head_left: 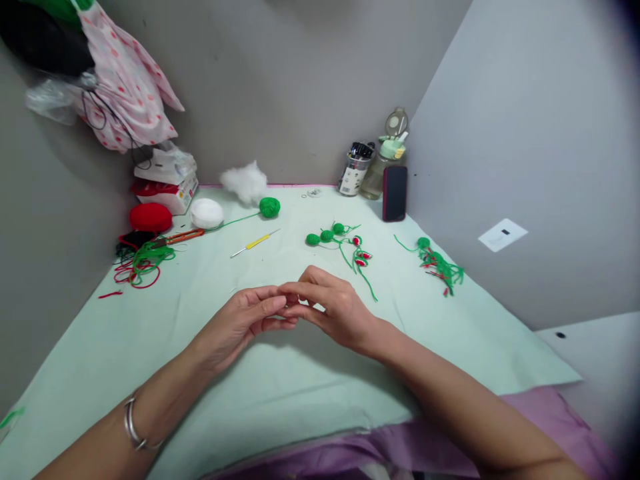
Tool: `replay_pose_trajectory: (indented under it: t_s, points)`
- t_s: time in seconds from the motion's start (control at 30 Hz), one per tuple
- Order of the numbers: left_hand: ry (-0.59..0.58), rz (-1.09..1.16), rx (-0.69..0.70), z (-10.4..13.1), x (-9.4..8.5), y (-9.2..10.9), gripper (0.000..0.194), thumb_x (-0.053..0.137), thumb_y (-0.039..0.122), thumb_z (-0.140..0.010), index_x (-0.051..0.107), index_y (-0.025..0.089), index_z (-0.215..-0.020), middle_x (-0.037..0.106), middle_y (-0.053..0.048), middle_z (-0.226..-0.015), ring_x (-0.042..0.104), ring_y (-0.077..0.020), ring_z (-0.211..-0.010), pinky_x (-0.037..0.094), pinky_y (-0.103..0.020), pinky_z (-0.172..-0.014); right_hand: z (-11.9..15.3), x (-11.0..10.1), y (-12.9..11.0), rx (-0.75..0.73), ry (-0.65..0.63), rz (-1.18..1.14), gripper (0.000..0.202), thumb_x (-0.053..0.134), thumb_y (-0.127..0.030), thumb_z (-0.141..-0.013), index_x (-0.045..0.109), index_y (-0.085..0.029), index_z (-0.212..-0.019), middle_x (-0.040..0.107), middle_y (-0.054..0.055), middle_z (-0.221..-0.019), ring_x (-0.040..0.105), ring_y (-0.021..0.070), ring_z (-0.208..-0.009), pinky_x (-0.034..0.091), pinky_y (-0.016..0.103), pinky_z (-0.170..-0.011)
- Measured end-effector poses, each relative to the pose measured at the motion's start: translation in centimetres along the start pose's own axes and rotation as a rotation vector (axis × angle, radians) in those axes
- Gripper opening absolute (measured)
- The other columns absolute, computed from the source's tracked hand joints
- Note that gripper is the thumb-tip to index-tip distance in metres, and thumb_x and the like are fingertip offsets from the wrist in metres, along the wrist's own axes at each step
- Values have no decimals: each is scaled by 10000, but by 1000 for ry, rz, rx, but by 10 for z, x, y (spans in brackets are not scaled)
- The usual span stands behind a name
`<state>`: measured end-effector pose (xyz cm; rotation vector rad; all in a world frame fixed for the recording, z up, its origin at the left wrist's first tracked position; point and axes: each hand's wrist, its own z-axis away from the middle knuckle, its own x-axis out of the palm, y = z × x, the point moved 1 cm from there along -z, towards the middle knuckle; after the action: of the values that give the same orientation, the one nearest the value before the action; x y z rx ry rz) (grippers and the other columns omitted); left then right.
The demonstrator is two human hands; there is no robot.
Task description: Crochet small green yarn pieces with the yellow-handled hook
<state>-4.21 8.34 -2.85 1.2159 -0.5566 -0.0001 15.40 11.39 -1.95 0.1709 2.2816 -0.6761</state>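
Already, three green crocheted balls [327, 236] and some small red-and-green pieces [367, 255] lie shaped on the surface [300, 387], just beyond the right hand [340, 310]. Their long yarn tails hang loose, so finishing seems left. The crochet hook [257, 242] lies unheld. The left hand [250, 312] meets the right, fingertips together; whether they pinch something small, I cannot tell.
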Motion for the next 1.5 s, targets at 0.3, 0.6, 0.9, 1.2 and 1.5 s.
replay_pose_trajectory:
  t_s: [0.3, 0.6, 0.9, 1.2, 1.5]
  points:
    - [10, -4, 15, 2, 0, -1, 317, 878, 402, -843, 782, 209, -1075, 798, -65, -1051, 737, -211, -960, 577, -343, -924, 3, 1, 4, -19, -50, 87, 257, 543, -299, -1090, 770, -180, -1116, 591, 24, -809, 559, 135, -698, 470, 234, -621]
    - [-6, -49, 50, 0, -2, -2, 266, 850, 421, -869, 777, 188, -973, 738, -39, -956, 700, -186, -900, 585, -330, -871, 3, 3, 2, -24, -61, 89, 286, 553, -345, -1087, 745, -162, -978, 585, 5, -762, 525, 119, -634, 422, 229, -590]
    - [11, -68, 48, -1, 0, -4, 320, 833, 448, -877, 757, 177, -1028, 755, -60, -958, 699, -196, -871, 573, -334, -843, 2, 5, 3, 29, -176, 137, 177, 618, -309, -1057, 739, -184, -1023, 585, -9, -761, 516, 124, -640, 380, 233, -572]
    - [-11, -82, 111, 2, 3, -7, 269, 854, 388, -878, 719, 205, -1023, 720, -8, -920, 680, -160, -871, 576, -313, -849, 4, 9, 3, 2, -113, 51, 234, 555, -232, -1077, 739, -157, -955, 617, 9, -765, 535, 111, -633, 404, 218, -573]
    - [-74, -81, 96, 3, -4, -4, 258, 808, 414, -924, 715, 192, -1019, 718, -7, -911, 679, -145, -866, 593, -310, -863, 1, 10, 0, -37, -66, -15, 348, 495, -283, -1110, 734, -134, -906, 566, -6, -724, 500, 99, -613, 389, 208, -559]
